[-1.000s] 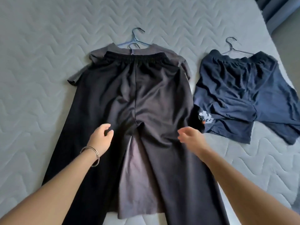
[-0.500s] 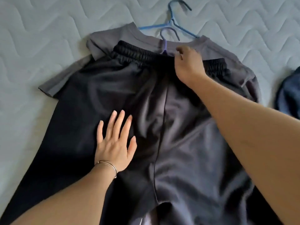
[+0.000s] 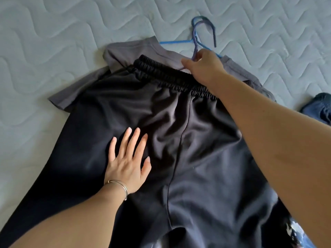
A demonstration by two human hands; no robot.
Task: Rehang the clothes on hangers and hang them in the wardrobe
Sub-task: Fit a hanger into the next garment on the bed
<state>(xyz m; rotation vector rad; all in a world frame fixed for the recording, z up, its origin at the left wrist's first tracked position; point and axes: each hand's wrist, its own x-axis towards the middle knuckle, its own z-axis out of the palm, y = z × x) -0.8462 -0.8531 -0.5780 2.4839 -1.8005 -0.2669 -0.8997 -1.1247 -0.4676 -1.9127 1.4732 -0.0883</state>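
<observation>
— Covering the whole view, a pale quilted mattress point(image 3: 53, 42) is seen. What is laid on it?

— Black trousers point(image 3: 206, 167) are spread flat across the middle. The elastic waistband is at the far end and the legs are cut off by the near edge. A grey T-shirt point(image 3: 136, 51) is laid beneath them, and its collar and left sleeve are shown beyond the waistband.

— Is anything found to the right?

— A navy garment point(image 3: 320, 106) is cut off by the right edge. Whether it touches the trousers cannot be told, since the gap is hidden by the right forearm.

— How are the hands placed?

— The left hand point(image 3: 127, 165) is laid flat on the trousers, left of the centre seam. Its fingers are straight and slightly spread, and nothing is held. The right hand point(image 3: 206, 67) is stretched past the waistband, over the T-shirt's collar, with its fingers curled round the stem of a purple hanger point(image 3: 195, 43).

— And the hangers?

— The purple hanger's hook is pointed to the far side and is overlapped with the hook of a blue hanger point(image 3: 172, 42). The blue hanger's arms are seen emerging from the T-shirt's collar. The purple hanger's arms are hidden.

— Anything smaller?

— A thin bracelet point(image 3: 123, 187) is worn on the left wrist.
</observation>
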